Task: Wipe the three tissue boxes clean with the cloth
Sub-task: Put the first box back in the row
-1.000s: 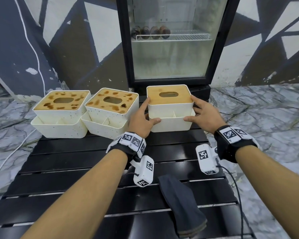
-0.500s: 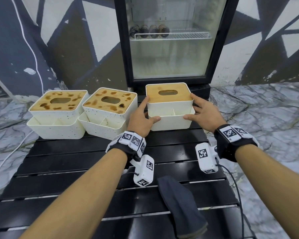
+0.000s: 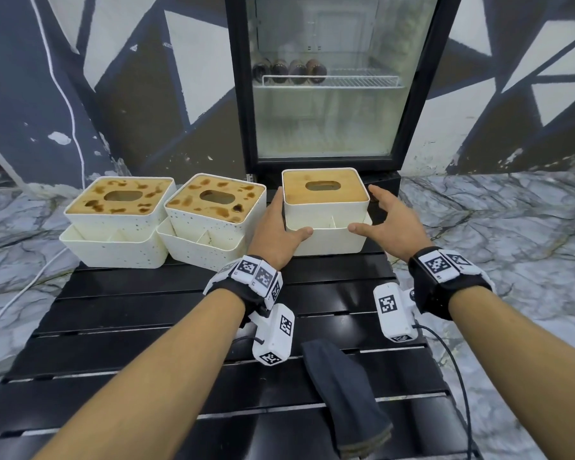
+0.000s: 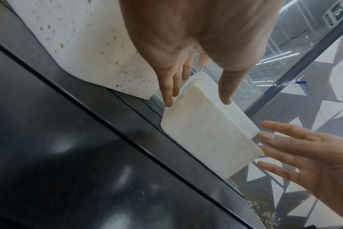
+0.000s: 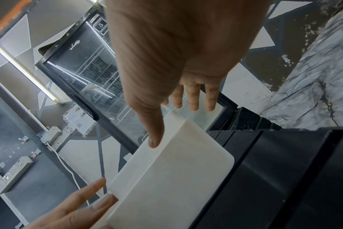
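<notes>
Both hands flank the clean tissue box [image 3: 326,207]: left hand [image 3: 274,234] touching it flat-fingered, right hand [image 3: 392,224] spread just off it

Three tissue boxes stand in a row along the far edge of the table [image 3: 146,327]: the left box [image 3: 120,217], the middle box [image 3: 213,217] just beside it, and the right box [image 3: 326,210] slightly apart. The left hand [image 3: 273,234] lies between the middle and right boxes; the right hand [image 3: 392,224] is right of the right box. The cloth [image 3: 346,396] lies near, right of centre. A fridge [image 3: 329,78] stands behind the right box.
</notes>
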The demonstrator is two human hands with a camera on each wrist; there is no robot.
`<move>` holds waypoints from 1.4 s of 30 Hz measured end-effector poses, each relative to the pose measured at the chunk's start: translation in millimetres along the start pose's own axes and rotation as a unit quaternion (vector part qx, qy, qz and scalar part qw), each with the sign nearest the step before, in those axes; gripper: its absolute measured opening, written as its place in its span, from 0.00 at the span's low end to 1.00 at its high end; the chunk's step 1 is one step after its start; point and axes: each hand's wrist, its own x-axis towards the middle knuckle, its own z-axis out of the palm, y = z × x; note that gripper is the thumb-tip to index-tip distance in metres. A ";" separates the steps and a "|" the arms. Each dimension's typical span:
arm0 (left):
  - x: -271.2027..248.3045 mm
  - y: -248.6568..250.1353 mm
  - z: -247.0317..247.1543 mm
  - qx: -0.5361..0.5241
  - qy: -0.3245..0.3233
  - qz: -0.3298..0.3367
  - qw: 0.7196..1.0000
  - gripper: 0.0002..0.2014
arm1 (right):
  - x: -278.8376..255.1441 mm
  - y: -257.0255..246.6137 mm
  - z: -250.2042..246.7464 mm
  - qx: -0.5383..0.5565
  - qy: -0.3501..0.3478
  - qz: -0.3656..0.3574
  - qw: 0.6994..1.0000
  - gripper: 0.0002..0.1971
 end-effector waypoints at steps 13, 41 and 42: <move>-44.0 33.7 -93.4 0.059 0.056 0.008 0.997 0.37 | -39.0 -130.3 -1.2 -0.073 0.027 -0.074 0.994 0.30; -29.3 -45.6 -171.7 0.169 0.050 -0.015 0.984 0.35 | -31.3 -146.8 160.5 0.031 -0.034 -0.018 0.999 0.40; -30.2 -46.0 -170.7 0.170 0.048 -0.009 0.984 0.34 | -31.4 -145.7 159.1 0.031 -0.037 -0.022 0.999 0.40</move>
